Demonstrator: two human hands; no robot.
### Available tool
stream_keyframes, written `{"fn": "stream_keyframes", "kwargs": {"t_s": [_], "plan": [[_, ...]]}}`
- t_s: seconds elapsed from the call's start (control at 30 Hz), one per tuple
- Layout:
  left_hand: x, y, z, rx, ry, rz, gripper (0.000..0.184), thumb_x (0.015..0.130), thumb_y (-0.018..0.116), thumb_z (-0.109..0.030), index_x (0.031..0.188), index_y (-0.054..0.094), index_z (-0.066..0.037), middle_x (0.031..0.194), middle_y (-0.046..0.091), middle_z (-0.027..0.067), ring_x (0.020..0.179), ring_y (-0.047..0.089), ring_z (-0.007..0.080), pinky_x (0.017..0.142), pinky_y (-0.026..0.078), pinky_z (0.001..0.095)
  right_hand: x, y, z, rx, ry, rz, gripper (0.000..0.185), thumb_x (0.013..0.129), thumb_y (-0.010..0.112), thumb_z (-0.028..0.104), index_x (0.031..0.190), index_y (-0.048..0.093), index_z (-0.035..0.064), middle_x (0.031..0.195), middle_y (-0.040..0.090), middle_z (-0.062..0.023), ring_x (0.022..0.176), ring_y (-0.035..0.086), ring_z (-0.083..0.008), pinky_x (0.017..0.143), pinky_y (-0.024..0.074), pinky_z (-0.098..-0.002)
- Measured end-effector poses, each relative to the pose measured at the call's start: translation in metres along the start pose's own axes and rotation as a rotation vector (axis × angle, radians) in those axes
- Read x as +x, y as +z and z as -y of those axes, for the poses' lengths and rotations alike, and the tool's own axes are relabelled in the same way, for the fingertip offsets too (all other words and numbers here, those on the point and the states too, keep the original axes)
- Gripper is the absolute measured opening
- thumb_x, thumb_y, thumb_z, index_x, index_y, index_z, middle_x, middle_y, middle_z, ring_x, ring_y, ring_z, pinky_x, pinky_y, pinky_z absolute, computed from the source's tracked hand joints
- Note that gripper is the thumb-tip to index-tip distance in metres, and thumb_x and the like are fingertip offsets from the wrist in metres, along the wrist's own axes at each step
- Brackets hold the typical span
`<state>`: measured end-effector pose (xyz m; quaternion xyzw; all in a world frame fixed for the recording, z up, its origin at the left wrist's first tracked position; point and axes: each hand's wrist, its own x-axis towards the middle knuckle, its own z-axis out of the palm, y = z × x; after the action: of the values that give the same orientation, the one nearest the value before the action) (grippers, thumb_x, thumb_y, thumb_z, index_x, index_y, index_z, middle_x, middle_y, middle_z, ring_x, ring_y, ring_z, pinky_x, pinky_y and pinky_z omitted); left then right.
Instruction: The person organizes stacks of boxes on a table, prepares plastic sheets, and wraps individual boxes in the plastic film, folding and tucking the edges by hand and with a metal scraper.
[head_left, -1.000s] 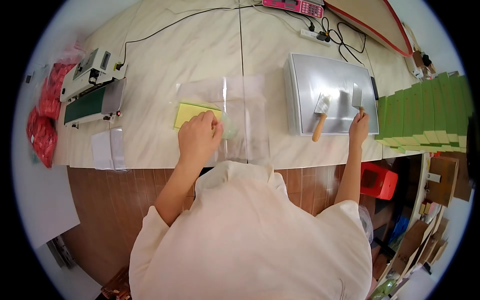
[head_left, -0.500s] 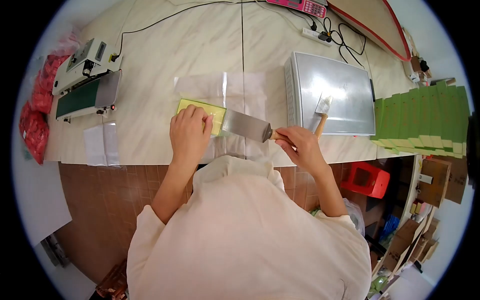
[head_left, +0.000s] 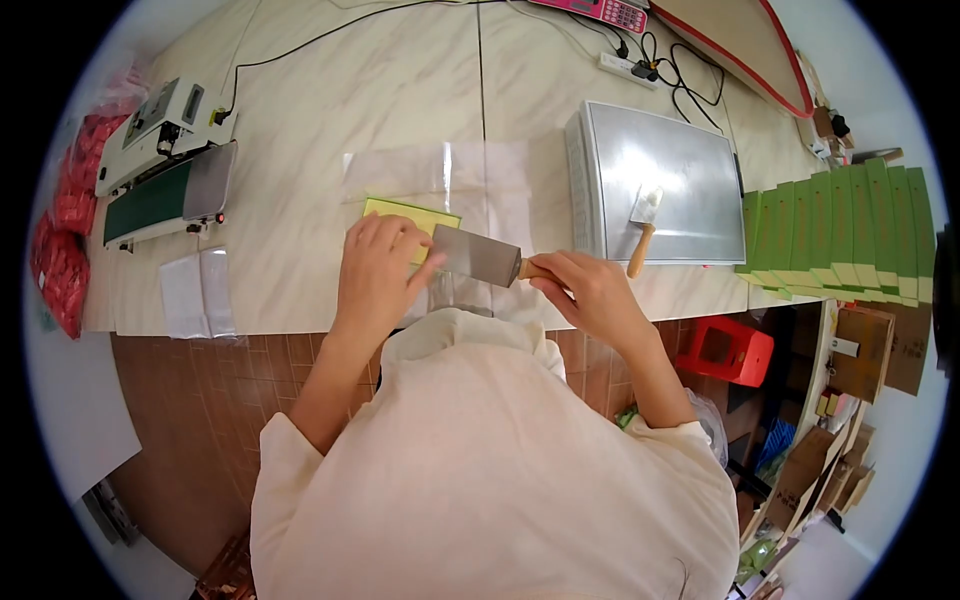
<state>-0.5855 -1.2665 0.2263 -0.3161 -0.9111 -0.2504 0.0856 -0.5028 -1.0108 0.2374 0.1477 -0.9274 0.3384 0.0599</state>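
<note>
My right hand (head_left: 595, 297) grips the wooden handle of a wide-bladed metal scraper (head_left: 478, 256), its blade pointing left. The blade's far end overlaps the near right part of a flat yellow rectangular piece with green edges (head_left: 425, 215); whether it touches the piece I cannot tell. Over the left side of that piece is my left hand (head_left: 378, 258), fingers apart and thumb stretched toward the blade, covering part of the yellow surface. Beneath lie clear plastic sheets or bags (head_left: 500, 180).
A metal-topped box (head_left: 690, 170) at right carries a smaller scraper (head_left: 642, 240). Several green boxes (head_left: 840, 230) stand in a row beyond it. At left are a sealing machine (head_left: 165, 170) and a plastic bag (head_left: 195, 295). A power strip (head_left: 628, 70) lies at the back.
The scraper has shifted left, its blade now over the yellow piece's near corner. My left hand's fingers have spread, and the thumb has moved toward the blade. The yellow piece sits slightly farther right.
</note>
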Motion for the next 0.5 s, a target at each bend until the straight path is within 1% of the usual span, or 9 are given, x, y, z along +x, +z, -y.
{"fn": "stream_keyframes", "kwargs": {"t_s": [0.03, 0.07, 0.13, 0.17, 0.23, 0.27, 0.33, 0.43, 0.5], "plan": [[-0.001, -0.003, 0.002, -0.061, 0.089, 0.076, 0.019, 0.074, 0.075, -0.017, 0.083, 0.061, -0.008, 0.091, 0.056, 0.0057, 0.094, 0.053, 0.0272, 0.095, 0.038, 0.0440, 0.003, 0.002, 0.000, -0.013, -0.008, 0.013, 0.013, 0.083, 0.068, 0.011, 0.093, 0.063, 0.0057, 0.076, 0.063, -0.0064, 0.061, 0.059, -0.0255, 0.052, 0.0452, -0.0339], [-0.002, -0.005, 0.005, -0.059, 0.087, 0.074, 0.019, 0.074, 0.075, -0.017, 0.083, 0.061, -0.008, 0.091, 0.056, 0.0057, 0.094, 0.053, 0.0272, 0.095, 0.038, 0.0440, 0.006, 0.005, 0.000, -0.012, -0.012, 0.014, 0.013, 0.083, 0.068, 0.011, 0.093, 0.063, 0.0057, 0.076, 0.063, -0.0064, 0.061, 0.059, -0.0255, 0.052, 0.0452, -0.0339], [-0.005, -0.009, 0.009, -0.044, 0.167, 0.129, 0.020, 0.072, 0.075, -0.017, 0.084, 0.062, -0.009, 0.092, 0.056, 0.0046, 0.097, 0.052, 0.0271, 0.095, 0.038, 0.0433, 0.012, 0.010, 0.001, -0.007, -0.036, 0.027, 0.009, 0.085, 0.064, 0.015, 0.091, 0.062, 0.0078, 0.075, 0.063, -0.0050, 0.064, 0.060, -0.0247, 0.052, 0.0455, -0.0363], [-0.005, -0.011, 0.012, -0.042, 0.162, 0.126, 0.020, 0.072, 0.075, -0.017, 0.084, 0.062, -0.009, 0.092, 0.056, 0.0046, 0.097, 0.052, 0.0271, 0.095, 0.038, 0.0433, 0.015, 0.011, 0.002, -0.007, -0.040, 0.030, 0.009, 0.085, 0.064, 0.015, 0.091, 0.062, 0.0078, 0.075, 0.063, -0.0050, 0.064, 0.060, -0.0247, 0.052, 0.0455, -0.0363], [-0.003, -0.018, 0.020, 0.035, 0.153, 0.237, 0.017, 0.072, 0.074, -0.015, 0.083, 0.063, -0.009, 0.092, 0.055, 0.0034, 0.099, 0.051, 0.0269, 0.095, 0.039, 0.0426, 0.020, 0.013, 0.002, -0.012, -0.086, 0.025, 0.009, 0.085, 0.064, 0.015, 0.091, 0.061, 0.0079, 0.074, 0.062, -0.0047, 0.063, 0.059, -0.0244, 0.051, 0.0449, -0.0362], [-0.003, -0.020, 0.024, 0.035, 0.147, 0.233, 0.017, 0.072, 0.074, -0.015, 0.083, 0.063, -0.009, 0.092, 0.055, 0.0034, 0.099, 0.051, 0.0269, 0.095, 0.039, 0.0426, 0.022, 0.014, 0.002, -0.012, -0.091, 0.030, 0.009, 0.085, 0.064, 0.015, 0.091, 0.061, 0.0079, 0.074, 0.062, -0.0047, 0.063, 0.059, -0.0244, 0.051, 0.0449, -0.0362], [-0.002, -0.022, 0.031, 0.034, 0.208, 0.112, 0.014, 0.073, 0.072, -0.014, 0.081, 0.062, -0.009, 0.090, 0.056, 0.0032, 0.096, 0.052, 0.0272, 0.095, 0.038, 0.0429, 0.025, 0.017, 0.000, -0.052, -0.106, 0.036, 0.009, 0.085, 0.065, 0.015, 0.090, 0.060, 0.0080, 0.072, 0.061, -0.0042, 0.062, 0.058, -0.0240, 0.050, 0.0443, -0.0364], [0.000, -0.021, 0.041, -0.067, 0.197, 0.048, 0.013, 0.074, 0.072, -0.015, 0.079, 0.062, -0.008, 0.087, 0.056, 0.0034, 0.092, 0.053, 0.0265, 0.093, 0.039, 0.0420, 0.029, 0.018, 0.001, -0.047, -0.135, 0.022, 0.010, 0.085, 0.065, 0.015, 0.089, 0.060, 0.0083, 0.070, 0.059, -0.0042, 0.061, 0.057, -0.0240, 0.050, 0.0438, -0.0367], [0.003, -0.017, 0.041, -0.053, 0.182, 0.020, 0.013, 0.075, 0.071, -0.015, 0.078, 0.061, -0.007, 0.085, 0.056, 0.0034, 0.091, 0.053, 0.0260, 0.091, 0.039, 0.0412, 0.028, 0.016, 0.002, -0.071, -0.134, 0.057, 0.012, 0.084, 0.066, 0.014, 0.092, 0.061, 0.0070, 0.072, 0.059, -0.0054, 0.061, 0.057, -0.0251, 0.051, 0.0439, -0.0363]]}}
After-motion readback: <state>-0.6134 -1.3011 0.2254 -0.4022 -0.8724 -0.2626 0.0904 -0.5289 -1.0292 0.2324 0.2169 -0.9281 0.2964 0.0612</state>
